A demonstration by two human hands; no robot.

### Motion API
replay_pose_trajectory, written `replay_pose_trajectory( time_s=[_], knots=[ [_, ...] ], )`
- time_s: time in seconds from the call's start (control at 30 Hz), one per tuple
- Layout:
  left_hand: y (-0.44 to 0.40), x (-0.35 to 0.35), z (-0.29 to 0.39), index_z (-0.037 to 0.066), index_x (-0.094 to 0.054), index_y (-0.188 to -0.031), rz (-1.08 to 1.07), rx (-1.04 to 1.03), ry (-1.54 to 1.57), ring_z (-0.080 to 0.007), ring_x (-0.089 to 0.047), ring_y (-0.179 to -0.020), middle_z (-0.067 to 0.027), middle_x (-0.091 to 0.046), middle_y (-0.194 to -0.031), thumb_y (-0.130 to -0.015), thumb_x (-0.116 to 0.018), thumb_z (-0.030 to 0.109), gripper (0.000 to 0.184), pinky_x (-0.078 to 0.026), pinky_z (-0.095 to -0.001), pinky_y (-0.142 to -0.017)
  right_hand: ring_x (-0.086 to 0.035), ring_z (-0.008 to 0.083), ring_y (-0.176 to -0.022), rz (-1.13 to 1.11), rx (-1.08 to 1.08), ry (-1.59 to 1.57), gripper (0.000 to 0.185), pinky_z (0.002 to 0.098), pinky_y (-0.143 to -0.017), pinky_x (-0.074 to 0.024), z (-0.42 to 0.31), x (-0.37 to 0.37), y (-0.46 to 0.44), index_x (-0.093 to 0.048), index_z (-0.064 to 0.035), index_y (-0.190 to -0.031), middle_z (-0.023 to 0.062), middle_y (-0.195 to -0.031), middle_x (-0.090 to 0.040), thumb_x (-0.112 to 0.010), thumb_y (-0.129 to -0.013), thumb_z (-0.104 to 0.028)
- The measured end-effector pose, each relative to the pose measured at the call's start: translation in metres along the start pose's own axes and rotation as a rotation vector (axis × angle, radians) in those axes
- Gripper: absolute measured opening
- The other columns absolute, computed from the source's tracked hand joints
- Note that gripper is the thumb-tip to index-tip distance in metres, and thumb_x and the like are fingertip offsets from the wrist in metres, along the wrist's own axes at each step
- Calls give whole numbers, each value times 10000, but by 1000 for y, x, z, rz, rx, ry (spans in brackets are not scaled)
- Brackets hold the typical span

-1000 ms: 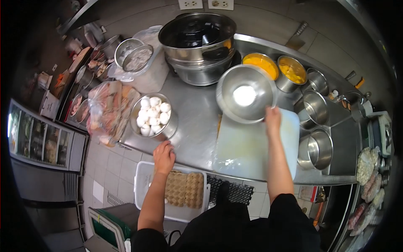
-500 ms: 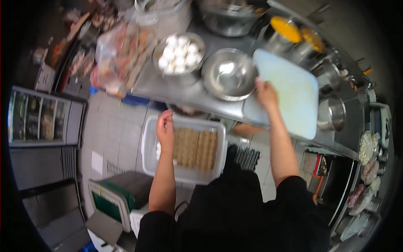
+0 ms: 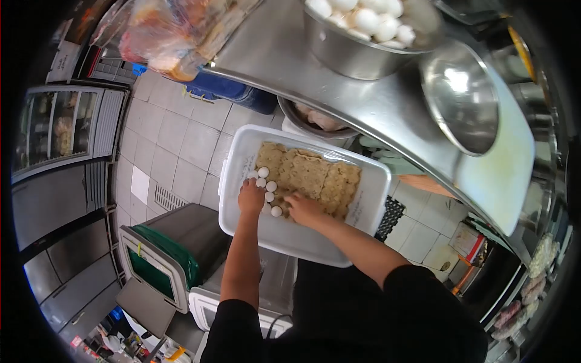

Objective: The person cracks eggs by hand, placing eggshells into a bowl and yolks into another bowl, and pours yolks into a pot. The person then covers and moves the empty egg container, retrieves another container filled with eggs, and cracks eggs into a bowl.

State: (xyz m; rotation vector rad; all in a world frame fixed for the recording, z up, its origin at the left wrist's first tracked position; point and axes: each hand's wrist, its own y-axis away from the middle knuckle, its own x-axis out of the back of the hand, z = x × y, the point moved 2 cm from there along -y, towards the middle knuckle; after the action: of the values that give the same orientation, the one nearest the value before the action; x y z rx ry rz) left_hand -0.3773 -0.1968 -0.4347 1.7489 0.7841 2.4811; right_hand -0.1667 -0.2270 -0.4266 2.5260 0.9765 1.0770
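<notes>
Both hands are down in the white tub — the left hand (image 3: 252, 196) curled over the white eggs (image 3: 271, 186), the right hand (image 3: 304, 209), fingers spread, by the brown egg trays (image 3: 308, 172) — though I can't tell whether either grips anything.

Here at the white tub (image 3: 290, 239), my left hand (image 3: 251, 196) covers parts of the eggs (image 3: 271, 186), its fingertips lost among them. My right hand (image 3: 304, 209) is soft with blur, and I can't tell whether its fingers touch an egg. Writing on the tub's wall? Too small to read! Up beyond the tub, the frame's top edge slices off the egg pot (image 3: 363, 60) and, farther left, the plastic bag (image 3: 175, 36), contents unclear. The counter (image 3: 290, 54) hides part of the basin (image 3: 318, 126) just behind the tub. Right of the tub, the steel bowl (image 3: 461, 97) masks some of the cutting board (image 3: 508, 157).
</notes>
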Motion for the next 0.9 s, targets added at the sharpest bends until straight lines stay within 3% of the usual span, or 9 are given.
replay_pose_trajectory(
  time_s=[0.17,0.37,0.43,0.47,0.67,0.7,0.8,0.83,0.9],
  knots=[
    [-42,-38,-16,102,-522,-1268,-90,-28,-284,-334,-609,-1083,-129,-543,-1261,-839,-700,244,486,-529,-448,-887,-628,349,-1029,-65,178,124,294,469,-876,-518,4,-86,-126,-581,-136,-1225,120,-1195,-564,-495,-966,-246],
    [-53,-43,-11,103,-486,-1295,-112,-107,-424,-318,-597,-1078,-132,-522,-1215,-853,-693,210,499,-525,-401,-880,-612,356,-1049,-63,-135,-71,295,474,-894,-506,10,-69,-133,-587,-116,-1216,142,-1156,-573,-521,-941,-200],
    [-57,-49,-8,104,-480,-1297,-97,-136,-459,-314,-590,-1092,-130,-520,-1208,-864,-680,209,488,-525,-386,-880,-604,364,-1051,84,303,135,337,480,-899,-499,23,-75,-137,-562,-95,-1243,158,-1155,-593,-570,-916,-175],
    [-59,-51,-6,103,-485,-1286,-82,-155,-520,-315,-583,-1103,-131,-522,-1202,-869,-675,210,470,-524,-383,-881,-604,364,-1051,94,303,145,337,480,-899,-499,29,-72,-136,-562,-95,-1243,158,-1155,-593,-570,-916,-175],
    [-67,-60,-15,115,-505,-1265,-136,-180,-608,-317,-575,-1132,-146,-533,-1231,-860,-678,211,450,-518,-387,-900,-641,269,-946,147,-33,-427,466,388,-844,-537,46,-53,-93,-480,-91,-1389,149,-1244,-607,-525,-926,-120],
    [-66,-57,-14,113,-510,-1275,-159,-188,-600,-307,-576,-1139,-147,-548,-1225,-842,-695,223,484,-519,-387,-901,-648,223,-909,27,-148,-759,483,353,-810,-545,45,-40,-73,-469,-93,-1411,133,-1226,-613,-511,-930,-101],
    [-34,-33,-13,101,-518,-1309,46,-264,-177,-270,-630,-1034,-153,-612,-1149,-787,-724,241,578,-539,-389,-829,-648,148,-921,-238,-230,-1377,456,310,-793,-552,49,1,8,-475,-81,-1420,100,-1173,-638,-485,-969,-147],
    [-21,-17,-7,93,-518,-1316,-14,-253,13,-253,-647,-982,-152,-629,-1128,-772,-729,240,602,-542,-385,-794,-649,159,-925,-238,-211,-1447,454,314,-803,-552,50,21,44,-473,-70,-1421,100,-1180,-633,-487,-970,-126],
    [5,-11,2,120,-529,-1291,-499,65,801,-225,-643,-889,-129,-625,-1126,-783,-703,187,542,-525,-362,-718,-656,178,-927,-186,-183,-1530,463,329,-809,-556,47,68,119,-473,-53,-1417,106,-1188,-619,-527,-959,-96]
  ],
)
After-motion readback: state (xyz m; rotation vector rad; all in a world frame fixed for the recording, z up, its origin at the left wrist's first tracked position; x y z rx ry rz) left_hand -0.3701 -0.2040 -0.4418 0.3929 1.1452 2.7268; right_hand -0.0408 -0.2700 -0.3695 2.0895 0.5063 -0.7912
